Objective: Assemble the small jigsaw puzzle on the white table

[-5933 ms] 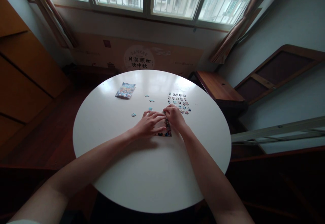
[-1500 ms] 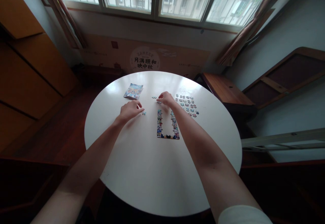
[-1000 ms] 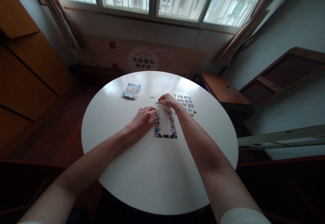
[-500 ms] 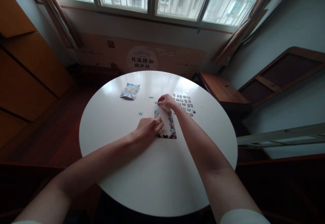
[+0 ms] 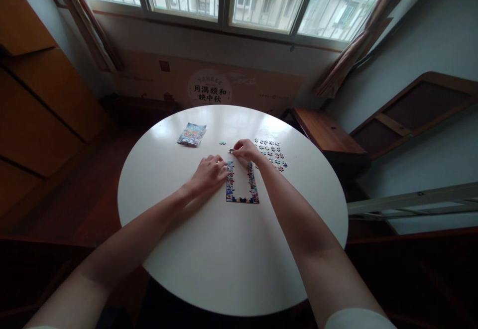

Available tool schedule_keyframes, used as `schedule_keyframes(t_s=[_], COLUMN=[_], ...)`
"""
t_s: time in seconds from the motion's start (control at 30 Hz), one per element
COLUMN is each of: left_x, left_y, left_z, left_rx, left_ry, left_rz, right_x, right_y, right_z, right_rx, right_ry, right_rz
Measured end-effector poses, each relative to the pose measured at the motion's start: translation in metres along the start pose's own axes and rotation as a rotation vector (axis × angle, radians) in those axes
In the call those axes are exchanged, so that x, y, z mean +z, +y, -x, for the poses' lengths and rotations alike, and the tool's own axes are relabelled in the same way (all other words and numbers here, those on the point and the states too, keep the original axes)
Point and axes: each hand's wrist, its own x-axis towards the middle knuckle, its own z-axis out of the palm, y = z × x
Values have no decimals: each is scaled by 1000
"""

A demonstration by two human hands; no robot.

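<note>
A partly built jigsaw frame (image 5: 241,187), three colourful sides around a bare middle, lies on the round white table (image 5: 209,254). My left hand (image 5: 209,171) rests palm down at the frame's upper left corner, fingers together touching the left strip. My right hand (image 5: 244,151) hovers at the frame's open top end, fingers pinched on a small puzzle piece. A group of several loose puzzle pieces (image 5: 272,153) lies just right of my right hand. One loose piece (image 5: 222,143) sits to its left.
A small printed picture card (image 5: 191,134) lies at the table's far left. A wooden bench (image 5: 324,137) and a leaning wooden frame (image 5: 414,107) stand right of the table. Wooden cabinets (image 5: 41,100) fill the left. A cardboard panel (image 5: 209,87) sits under the window.
My left hand slid from the frame's lower left up to its upper left corner. The right hand stayed at the frame's top end with its pinched piece.
</note>
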Motion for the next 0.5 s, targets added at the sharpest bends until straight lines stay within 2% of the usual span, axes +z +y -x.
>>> schedule_keyframes(t_s=[0.1, 0.3, 0.5], left_x=[10, 11, 12], left_y=[12, 15, 14], left_z=[2, 2, 2], left_rx=[85, 52, 42], left_ry=[-34, 5, -5], left_rz=[-18, -46, -49], right_x=[-1, -13, -15], right_y=[2, 0, -3], right_z=[4, 31, 50], right_rx=[-10, -89, -66], right_ry=[19, -40, -21], right_rz=[-63, -197, -142])
